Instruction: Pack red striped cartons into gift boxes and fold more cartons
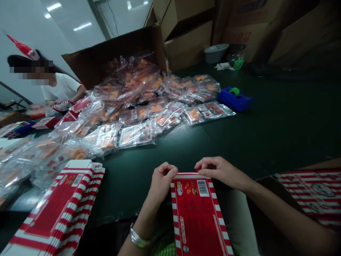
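Between and just below the hands, a flat red-and-white striped carton blank (197, 217) runs with its long axis toward the person's body. The left hand (162, 180) and right hand (218, 171), equally near, pinch its far edge at opposite corners, fingers curled.

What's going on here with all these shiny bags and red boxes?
A person's left hand and right hand hold the top edge of a flat red-and-white striped cardboard box. More flat boxes lie stacked to the left, and clear plastic bags of orange things cover the dark table. Another person is at the far side.
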The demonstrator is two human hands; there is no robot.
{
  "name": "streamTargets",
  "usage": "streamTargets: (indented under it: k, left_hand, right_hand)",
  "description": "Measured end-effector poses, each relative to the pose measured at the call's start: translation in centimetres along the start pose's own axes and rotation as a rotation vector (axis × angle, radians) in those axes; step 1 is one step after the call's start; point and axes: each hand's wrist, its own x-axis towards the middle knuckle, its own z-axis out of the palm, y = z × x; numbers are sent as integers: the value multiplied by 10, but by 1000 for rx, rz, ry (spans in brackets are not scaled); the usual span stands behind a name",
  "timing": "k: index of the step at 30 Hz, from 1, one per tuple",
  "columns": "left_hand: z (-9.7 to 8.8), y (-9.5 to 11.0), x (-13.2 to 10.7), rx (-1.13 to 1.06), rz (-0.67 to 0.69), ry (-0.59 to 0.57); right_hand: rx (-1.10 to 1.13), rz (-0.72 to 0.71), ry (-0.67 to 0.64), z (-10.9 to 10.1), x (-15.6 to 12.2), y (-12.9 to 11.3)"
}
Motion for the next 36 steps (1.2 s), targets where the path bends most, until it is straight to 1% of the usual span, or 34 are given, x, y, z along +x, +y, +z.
streamTargets:
  k: [2,4,6,8,10,12,14,16,17,18,19,20,22,24,25,26,28,32,34,36]
  left_hand:
    - [3,3,4,39,2,-16]
    - [6,7,10,68,-8,-48]
    - [8,13,16,71,-40,-58]
    - [9,18,21,99,-53,-65]
    - [8,23,23,140,-35,-112]
    - [5,26,22,164,-22,-208]
    - [1,28,19,158,-18,-301]
    - [-3,28,13,158,4,-351]
    - [-4,27,10,150,12,-359]
    - [-3,24,6,129,19,-346]
    - [-2,20,2,89,22,-310]
    - [1,15,-3,32,23,-249]
    - [9,4,-11,-85,32,-86]
    - [17,-6,-17,-145,50,45]
    - [20,-9,-19,-151,56,76]
    - [21,-11,-20,-152,63,88]
    - [20,-10,-19,-167,65,66]
    - [10,-5,-13,-181,47,-72]
    - [6,-4,-12,-128,56,-120]
    - [4,-4,-14,-50,87,-125]
  right_hand:
    - [-1,32,-24,0,1,-8]
    - [13,95,-34,2,2,-18]
    - [68,183,-7,4,3,-25]
    - [118,231,33,5,4,-28]
    - [102,204,69,5,1,-27]
    - [51,143,79,3,-4,-24]
    - [19,102,62,1,-13,-21]
    - [-9,81,63,1,-24,-18]
    - [-32,72,86,2,-29,-17]
    - [-61,61,125,3,-34,-15]
    - [-91,47,175,4,-39,-12]
    - [-118,33,226,5,-42,-10]
    - [-148,20,306,7,-47,-4]
    - [-152,23,327,8,-49,1]
    - [-152,25,327,9,-49,2]
    - [-151,26,329,10,-49,3]
    - [-156,17,348,12,-49,3]
    - [-180,4,378,15,-52,-1]
    - [-181,2,390,15,-54,-2]
    - [-173,6,393,14,-53,-2]
